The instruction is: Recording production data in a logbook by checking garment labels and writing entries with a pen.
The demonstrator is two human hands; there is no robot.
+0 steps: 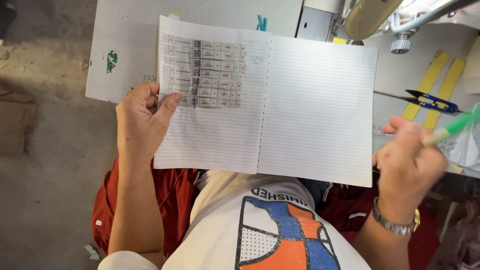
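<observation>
An open lined notebook (280, 115) lies in front of me, tilted over my lap and the table edge. Several printed paper strips (205, 72) are stuck in rows on its left page. My left hand (142, 122) grips the notebook's left edge, thumb pressed on the lowest strip. My right hand (407, 162), with a metal wristwatch (395, 225), is off the notebook's lower right corner and holds a green pen (457, 125), which is blurred.
A white table (130, 45) with a green paint spot lies beyond the notebook. Blue thread snips (432, 102) rest on the right by two yellow tape strips (432, 80). A sewing machine part (380, 15) sits at top right. Concrete floor is at left.
</observation>
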